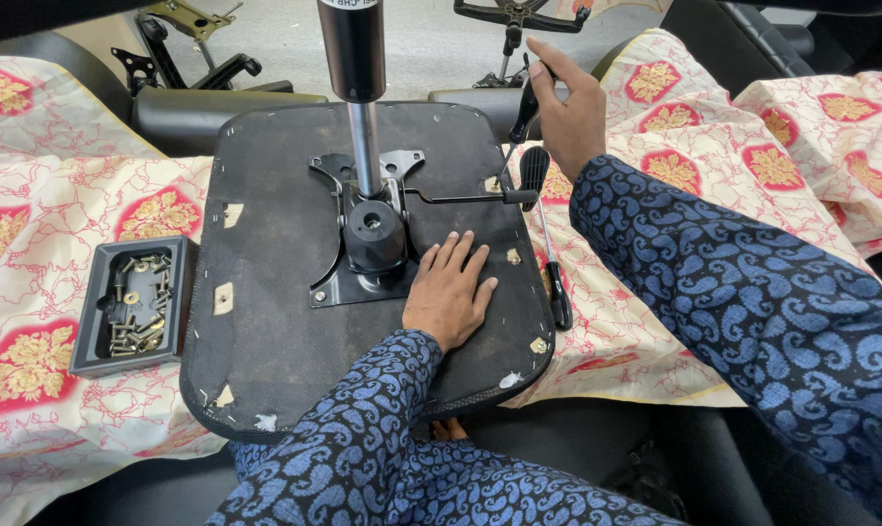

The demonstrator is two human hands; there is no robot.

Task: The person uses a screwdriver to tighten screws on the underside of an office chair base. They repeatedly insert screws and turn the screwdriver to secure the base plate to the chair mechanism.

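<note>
Patterned cloth (pixel 61 195) | upturned black seat base (pixel 265 321), scuffed | left hand (pixel 449 290) flat on it

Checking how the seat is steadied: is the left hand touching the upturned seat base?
Touching. The head view shows the left hand lying flat, palm down, on the seat base.

A chair-assembly workshop; upturned seat base (pixel 363 263), screw tray (pixel 129 304), spare chair parts (pixel 183 44) on the floor.

Blk screw tray (pixel 92 321) left; patterned cloth (pixel 32 224); chair base (pixel 519 12) behind.
</note>
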